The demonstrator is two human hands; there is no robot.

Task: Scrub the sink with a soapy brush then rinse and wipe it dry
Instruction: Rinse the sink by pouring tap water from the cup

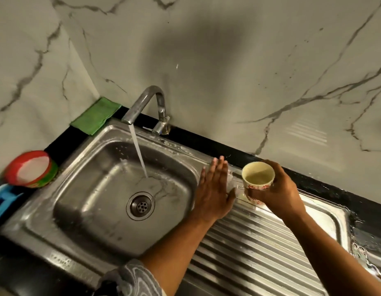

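Pressing sink (82, 184) rim, left hand (213, 193) fingers straight; right hand (279, 191) fingers grasping cup (257, 186).

A black countertop (335, 193) carries a steel sink (31, 227), centre frame. On the countertop, a green cloth (95, 116) lies at upper left; a red-rimmed tub (31, 168) and a blue object (3, 199) sit at the left edge.

The 1 head camera looks forward and down from close above the sink (89, 189), facing the wall (228, 60).
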